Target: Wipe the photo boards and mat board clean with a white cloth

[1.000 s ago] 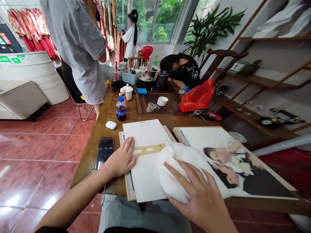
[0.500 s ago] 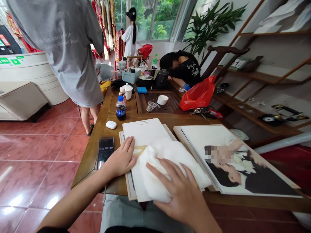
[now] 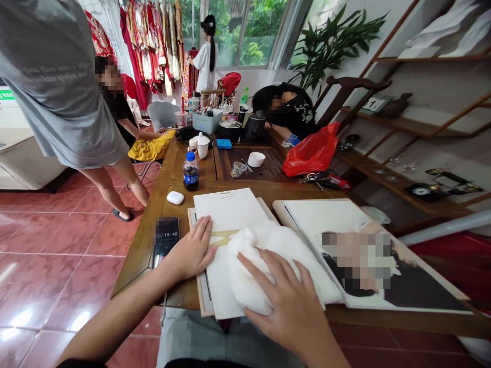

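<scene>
In the head view, my left hand (image 3: 194,249) lies flat with its fingers stretched out on the left edge of a white sheet or board (image 3: 227,205). This lies on another framed panel, with a tan, band-like print or strip (image 3: 225,238) across it. My right hand (image 3: 287,304) is spread over a bunched, fluffy white cloth (image 3: 247,248) and grips it against the board. The cloth covers the board's lower right part. To the right, a large photo panel (image 3: 418,283) rests on the table, close to the cloth.
The wooden table (image 3: 146,266) also holds a phone (image 3: 168,237), a white earbud case (image 3: 175,197), a cola bottle (image 3: 191,173), a white bowl (image 3: 257,159) and a red plastic bag (image 3: 312,153). Several other people are around, one leaning on the table.
My right hand has slid the cloth slightly right, uncovering more of the tan strip. My left hand stays put. A standing person has shifted left, revealing a seated person behind.
</scene>
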`<control>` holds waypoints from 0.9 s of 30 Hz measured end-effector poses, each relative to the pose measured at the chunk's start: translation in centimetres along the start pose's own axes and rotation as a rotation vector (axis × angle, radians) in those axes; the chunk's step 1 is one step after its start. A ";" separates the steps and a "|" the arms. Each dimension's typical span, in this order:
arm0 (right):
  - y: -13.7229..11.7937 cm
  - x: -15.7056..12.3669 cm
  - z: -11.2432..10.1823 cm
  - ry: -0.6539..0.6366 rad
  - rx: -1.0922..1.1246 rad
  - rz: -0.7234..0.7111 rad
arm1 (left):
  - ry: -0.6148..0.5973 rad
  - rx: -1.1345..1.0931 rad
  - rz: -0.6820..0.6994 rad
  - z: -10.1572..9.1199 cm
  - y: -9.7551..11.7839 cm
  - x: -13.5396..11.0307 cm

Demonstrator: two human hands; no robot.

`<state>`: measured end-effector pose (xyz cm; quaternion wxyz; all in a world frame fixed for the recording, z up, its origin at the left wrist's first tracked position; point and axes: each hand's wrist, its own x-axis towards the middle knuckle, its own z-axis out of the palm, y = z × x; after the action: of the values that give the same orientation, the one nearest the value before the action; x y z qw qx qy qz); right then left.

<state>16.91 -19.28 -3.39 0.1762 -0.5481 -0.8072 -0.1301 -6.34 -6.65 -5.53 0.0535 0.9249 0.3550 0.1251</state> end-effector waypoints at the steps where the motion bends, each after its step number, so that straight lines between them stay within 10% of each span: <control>1: -0.6 0.3 0.0 0.001 0.010 -0.020 | 0.001 -0.001 -0.001 0.0 0.0 0.0; 17: 3.4 -0.1 -0.5 -0.012 -0.055 0.138 | -0.001 -0.004 -0.015 0.2 0.0 -0.1; 27: 1.1 2.6 -0.2 -0.131 0.104 -0.051 | -0.014 0.007 -0.009 -0.1 0.1 0.0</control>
<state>17.09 -16.77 -2.11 0.1476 -0.5247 -0.8365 -0.0562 -6.30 -6.76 -5.43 0.0534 0.9244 0.3591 0.1172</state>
